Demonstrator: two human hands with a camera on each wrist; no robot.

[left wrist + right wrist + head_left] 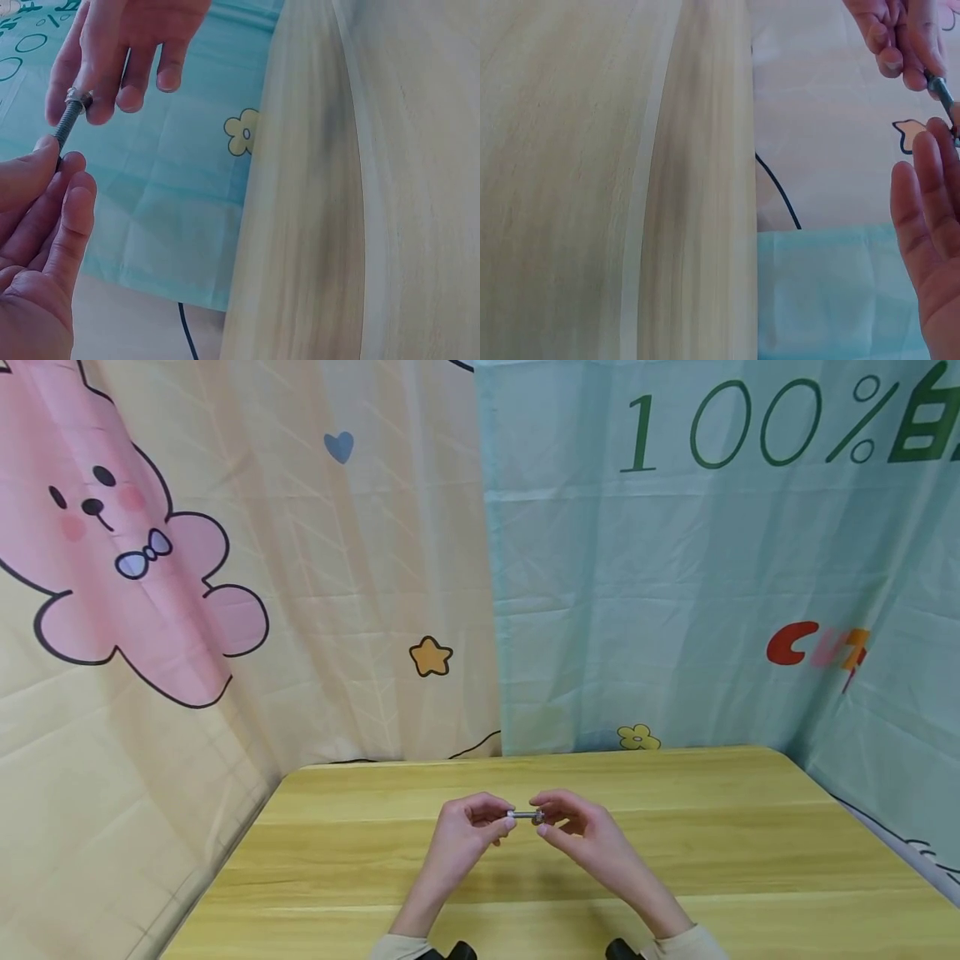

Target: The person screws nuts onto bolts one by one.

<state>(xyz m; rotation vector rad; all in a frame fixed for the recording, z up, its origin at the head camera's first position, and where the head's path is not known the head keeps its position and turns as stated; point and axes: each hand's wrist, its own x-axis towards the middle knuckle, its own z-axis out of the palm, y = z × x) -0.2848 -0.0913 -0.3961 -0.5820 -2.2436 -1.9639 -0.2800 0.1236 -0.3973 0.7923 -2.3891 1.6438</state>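
Left hand [467,831] has one end of a bolt [522,815] pinched between thumb and fingers, so that tip is mostly hidden. Going right, the bare shaft bridges the gap between the hands, long axis running side to side, roughly level in the head view, held up over the table [337,860]. At its right end sits a wider bit, looks like a nut [537,817], and the right hand [581,831] has thumb and finger on it, other fingers spread. Neither hand's really nearer, one per end.

Left fingers [77,210] pinch a threaded bolt [68,122], its far end at the right fingers [101,110].
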